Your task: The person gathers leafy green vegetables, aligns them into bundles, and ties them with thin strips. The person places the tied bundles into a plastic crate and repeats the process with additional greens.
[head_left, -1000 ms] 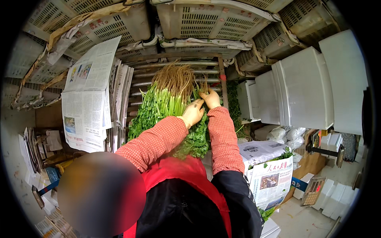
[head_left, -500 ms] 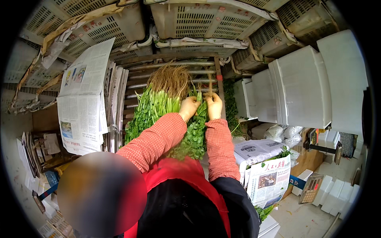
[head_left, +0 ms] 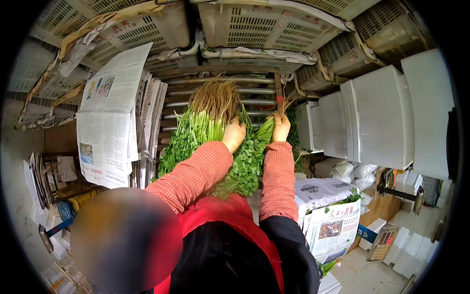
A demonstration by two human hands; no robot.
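A thick pile of coriander (head_left: 196, 128) lies on a slatted metal rack (head_left: 186, 93), its brown roots (head_left: 215, 97) pointing away from me and its leaves toward me. My left hand (head_left: 235, 134) is closed at the pile's right edge, around stems just below the roots; its fingertips are partly hidden. To the right, my right hand (head_left: 280, 128) grips a smaller bunch of coriander (head_left: 265, 130) by the stems near its roots. Leaves of this bunch hang between my forearms.
Folded newspapers (head_left: 110, 117) stand upright left of the rack. Plastic crates (head_left: 274, 27) line the back. White foam boxes (head_left: 377, 117) are stacked at right. Nearer, newspaper-wrapped greens (head_left: 333, 228) sit by my right elbow, and a scale (head_left: 383, 244) stands beyond them.
My right hand has moved right, away from my left hand, carrying the small bunch, whose roots now tilt rightward. My left hand has shifted slightly toward the large pile.
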